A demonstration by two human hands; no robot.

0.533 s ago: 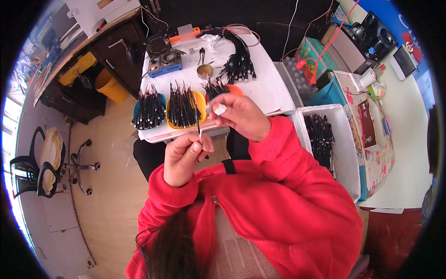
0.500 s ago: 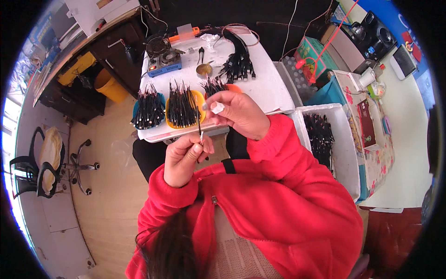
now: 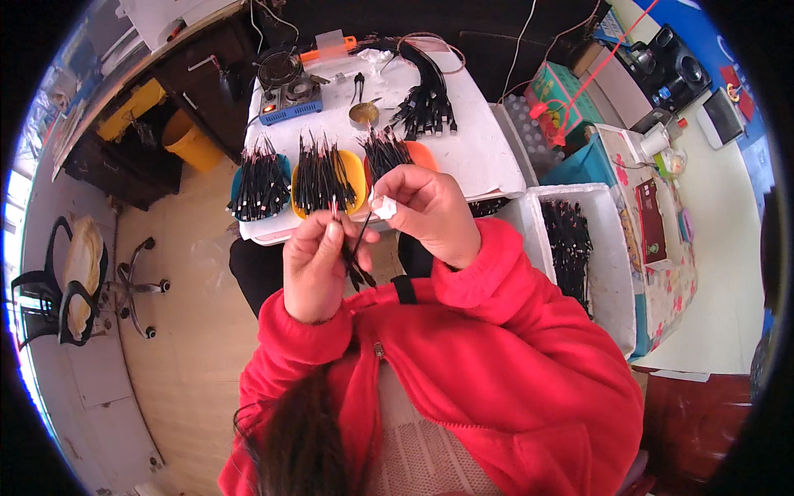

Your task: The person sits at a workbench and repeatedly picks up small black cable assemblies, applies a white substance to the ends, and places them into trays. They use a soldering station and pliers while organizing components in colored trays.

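Above the bench's near edge, the left hand (image 3: 318, 264) pinches a thin black wire lead (image 3: 357, 248) upright; the right hand (image 3: 426, 211) closes on its top with a white scrap (image 3: 384, 207). Best to keep the lead steady, with light fingertip pressure only.

Scene is lit evenly & brightly, prob. by daylight from the window (image 3: 16, 190) at left, which is blown out. White table (image 3: 484, 149) slightly glared. Soft shadows only. Edges bent by fisheye, corners blacked out; centre sharp.
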